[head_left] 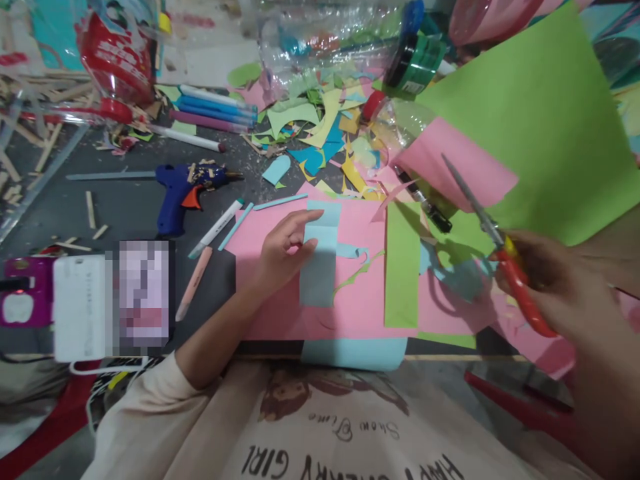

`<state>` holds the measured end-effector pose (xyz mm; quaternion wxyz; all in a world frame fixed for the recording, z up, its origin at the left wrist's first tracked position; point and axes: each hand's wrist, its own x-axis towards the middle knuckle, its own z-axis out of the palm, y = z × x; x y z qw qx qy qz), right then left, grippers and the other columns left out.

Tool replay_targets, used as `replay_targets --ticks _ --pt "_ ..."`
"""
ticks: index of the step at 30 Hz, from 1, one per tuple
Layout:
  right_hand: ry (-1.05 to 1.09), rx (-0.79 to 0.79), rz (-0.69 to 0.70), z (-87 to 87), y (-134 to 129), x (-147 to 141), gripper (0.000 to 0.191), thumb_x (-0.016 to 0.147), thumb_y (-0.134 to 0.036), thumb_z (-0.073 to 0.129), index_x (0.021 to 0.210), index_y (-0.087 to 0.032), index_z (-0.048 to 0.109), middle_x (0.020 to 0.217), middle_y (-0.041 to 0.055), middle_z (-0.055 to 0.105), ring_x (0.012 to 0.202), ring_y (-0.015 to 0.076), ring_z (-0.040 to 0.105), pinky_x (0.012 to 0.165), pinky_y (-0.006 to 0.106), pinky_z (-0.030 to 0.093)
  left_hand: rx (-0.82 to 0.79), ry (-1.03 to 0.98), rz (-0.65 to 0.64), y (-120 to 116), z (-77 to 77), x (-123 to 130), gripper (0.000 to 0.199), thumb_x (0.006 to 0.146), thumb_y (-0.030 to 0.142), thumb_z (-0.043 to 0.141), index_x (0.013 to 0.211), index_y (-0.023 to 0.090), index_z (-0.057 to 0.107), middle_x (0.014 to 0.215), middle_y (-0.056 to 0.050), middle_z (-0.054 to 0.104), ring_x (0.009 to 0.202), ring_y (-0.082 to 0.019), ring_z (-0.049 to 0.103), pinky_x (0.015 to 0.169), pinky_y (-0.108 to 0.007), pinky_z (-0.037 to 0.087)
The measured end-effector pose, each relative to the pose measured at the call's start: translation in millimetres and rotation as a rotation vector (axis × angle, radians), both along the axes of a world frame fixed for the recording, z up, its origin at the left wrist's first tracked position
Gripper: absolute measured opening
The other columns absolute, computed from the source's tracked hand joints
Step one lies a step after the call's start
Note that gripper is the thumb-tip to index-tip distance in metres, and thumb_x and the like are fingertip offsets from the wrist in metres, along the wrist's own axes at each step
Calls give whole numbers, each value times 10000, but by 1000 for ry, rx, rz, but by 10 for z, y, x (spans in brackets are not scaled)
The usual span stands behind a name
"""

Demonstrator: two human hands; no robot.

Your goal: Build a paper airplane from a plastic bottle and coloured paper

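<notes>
My left hand [293, 250] rests at the left edge of a light blue paper strip [319, 277], thumb and forefinger apart with nothing between them. The strip has a crease near its top and lies on pink paper [270, 313]. My right hand [545, 273] holds red-handled scissors [520, 287] at the right, their blades together and pointing up and left. Between the hands lie a green paper strip [401, 267], a curled blue scrap [353, 251] and a thin green scrap [357, 275].
A blue glue gun [173, 193], markers [217, 228] and a phone [145, 293] lie on the left. Paper scraps [325, 127] and plastic bottles [330, 47] fill the back. A big green sheet [540, 120] covers the back right.
</notes>
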<state>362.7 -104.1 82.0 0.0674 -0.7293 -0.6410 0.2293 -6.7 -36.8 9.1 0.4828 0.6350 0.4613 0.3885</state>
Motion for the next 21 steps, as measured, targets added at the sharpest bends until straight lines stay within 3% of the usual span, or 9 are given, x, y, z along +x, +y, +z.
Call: replay_targets --ticks 3,5,7,10,12,15,21 --pt "176 -106 -70 122 84 -39 553 762 -262 612 1308 -311 537 1174 146 724 969 309 738 824 452 588 21 18 -7 -10 3 -11 381 924 413 625 1252 226 675 1268 -113 671 524 -34 357 439 -175 294" --pt "58 -159 25 177 173 -160 399 765 -257 591 1163 -276 584 1134 153 734 975 324 729 831 447 571 49 31 -5 -12 7 -14 385 936 447 626 1247 228 681 1260 -120 673 528 -34 378 442 -172 308" --pt "-74 -185 98 195 249 -283 266 819 -360 563 1064 -260 582 1015 157 744 828 336 722 680 436 553 80 36 -5 -10 8 -12 403 938 489 626 1231 221 693 1243 -130 676 584 -55 466 446 -171 326" --pt "-103 -223 229 167 297 -374 402 899 -509 495 1190 -234 522 906 140 736 665 319 691 548 399 505 103 22 -10 -5 5 -1 445 939 542 613 1221 208 696 1228 -145 673 742 -109 596 453 -165 349" --pt "-118 -174 319 142 301 -391 483 923 -572 463 1256 -223 500 1019 168 735 711 326 708 557 396 511 101 16 -15 -5 4 6 457 943 550 604 1235 208 687 1236 -144 670 800 -123 628 463 -161 374" --pt "-168 -104 445 120 318 -443 540 910 -667 447 1210 -232 559 1182 193 708 804 346 725 561 396 519 107 14 -23 -8 9 4 447 946 534 610 1248 213 681 1236 -135 676 820 -130 644 487 -169 419" --pt "-197 -25 579 76 399 -611 576 950 -654 384 1204 -185 600 1057 183 726 773 325 718 573 389 517 183 50 -42 -5 30 -24 417 950 497 622 1242 210 697 1189 -129 706 1001 -189 678 603 -208 513"
